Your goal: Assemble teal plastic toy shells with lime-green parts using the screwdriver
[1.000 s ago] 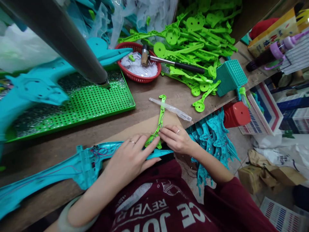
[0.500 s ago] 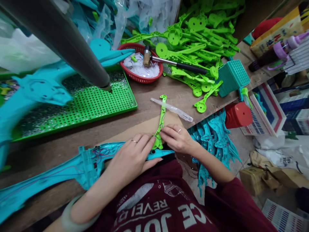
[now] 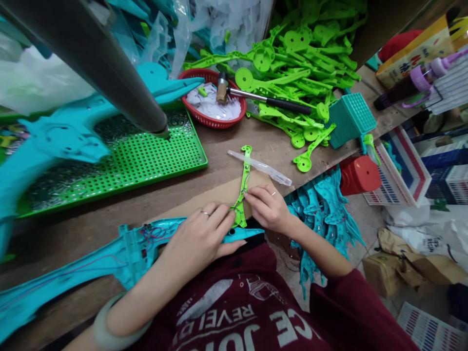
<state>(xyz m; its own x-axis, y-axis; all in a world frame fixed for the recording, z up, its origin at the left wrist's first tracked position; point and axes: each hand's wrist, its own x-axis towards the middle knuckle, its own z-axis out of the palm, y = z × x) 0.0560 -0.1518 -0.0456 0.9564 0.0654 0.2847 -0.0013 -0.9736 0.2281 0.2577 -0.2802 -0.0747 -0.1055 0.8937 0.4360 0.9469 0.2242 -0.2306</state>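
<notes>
A narrow bright green plastic part (image 3: pixel 245 171) lies lengthwise in front of me, with a thin dark wire running along it. My left hand (image 3: pixel 203 231) holds its wide lower end under the fingertips, the thumb stretched out over a blue plastic shell (image 3: pixel 124 253). At the part's right edge, my right hand (image 3: pixel 268 207) has thumb and forefinger pinched together on the thin wire; the fingertips partly hide it. A clear plastic strip (image 3: pixel 263 168) lies crosswise by the upper end of the green part. Red and blue wires lie inside the blue shell.
A green perforated tray (image 3: pixel 171 165) of small metal screws stands left, beneath a dark pole (image 3: pixel 120 73). Behind are a red basket (image 3: pixel 219 122), a hammer (image 3: pixel 256 95) across it, and piled green parts (image 3: pixel 310 58). Blue shells (image 3: pixel 321 214) hang beyond the table's right edge.
My right hand has shifted slightly along the edge of the green part, its fingers drawn more closely together. The left hand stays almost where it was.
</notes>
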